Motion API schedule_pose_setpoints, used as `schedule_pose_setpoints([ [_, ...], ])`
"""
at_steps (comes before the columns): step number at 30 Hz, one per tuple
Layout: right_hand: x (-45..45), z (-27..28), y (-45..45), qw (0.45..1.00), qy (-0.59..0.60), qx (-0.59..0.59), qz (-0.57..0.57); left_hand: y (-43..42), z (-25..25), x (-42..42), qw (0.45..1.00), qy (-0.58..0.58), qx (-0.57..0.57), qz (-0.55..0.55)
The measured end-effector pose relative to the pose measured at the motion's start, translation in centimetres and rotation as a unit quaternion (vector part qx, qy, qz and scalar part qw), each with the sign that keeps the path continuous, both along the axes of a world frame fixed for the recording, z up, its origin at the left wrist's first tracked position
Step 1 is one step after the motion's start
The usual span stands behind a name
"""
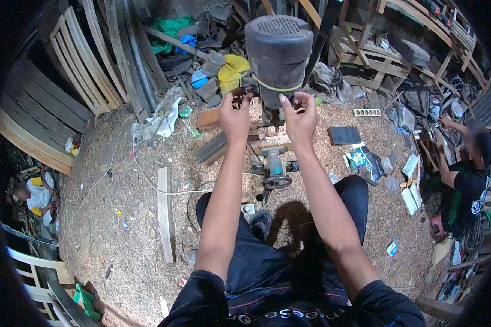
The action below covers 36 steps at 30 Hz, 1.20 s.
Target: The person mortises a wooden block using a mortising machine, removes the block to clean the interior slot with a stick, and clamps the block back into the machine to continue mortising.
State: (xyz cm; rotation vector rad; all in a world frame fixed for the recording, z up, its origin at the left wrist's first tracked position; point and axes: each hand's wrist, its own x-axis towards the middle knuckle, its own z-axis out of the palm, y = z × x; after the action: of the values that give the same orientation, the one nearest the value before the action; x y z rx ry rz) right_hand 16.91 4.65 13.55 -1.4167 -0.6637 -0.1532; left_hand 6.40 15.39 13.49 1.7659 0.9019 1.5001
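In the head view a dark cylindrical motor housing (280, 60) with a perforated top stands in front of me, a thin yellow band (281, 89) running round its lower part. My left hand (235, 117) is raised at its lower left, fingers curled and thumb against them, close to a small dark part. At the lower right, my right hand (301, 121) has its fingers bent and thumb up, near the band's right end. What either hand pinches is too small to make out. Below the housing is a greenish machine body (276, 162) with a round handwheel (277, 182).
Wood shavings cover the floor. A long board (165, 215) and a cable lie left; a white power strip (367, 113) and a dark block (344, 135) lie right. Slatted wooden frames (82, 60) lean at left. One person (466, 180) crouches right, another (36, 195) far left.
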Motion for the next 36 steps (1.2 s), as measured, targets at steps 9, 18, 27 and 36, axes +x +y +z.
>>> schedule_pose_setpoints([
  [9,1.1,-4.8,-2.6,0.995,-0.013,-0.061,0.074,-2.1,-2.1,-1.2,0.992,-0.011,0.123,0.024],
  [18,-5.3,-24.1,-8.2,0.971,-0.004,-0.216,0.105,-11.3,-26.9,-5.5,0.958,0.076,-0.259,-0.094],
  [27,-5.7,-27.9,-4.8,0.94,0.203,-0.267,-0.064,-11.2,-27.1,-1.8,0.932,0.207,-0.298,-0.021],
  [36,-5.5,-28.6,-4.8,0.928,0.255,-0.264,-0.071,-11.8,-24.9,-1.4,0.923,0.319,-0.215,-0.033],
])
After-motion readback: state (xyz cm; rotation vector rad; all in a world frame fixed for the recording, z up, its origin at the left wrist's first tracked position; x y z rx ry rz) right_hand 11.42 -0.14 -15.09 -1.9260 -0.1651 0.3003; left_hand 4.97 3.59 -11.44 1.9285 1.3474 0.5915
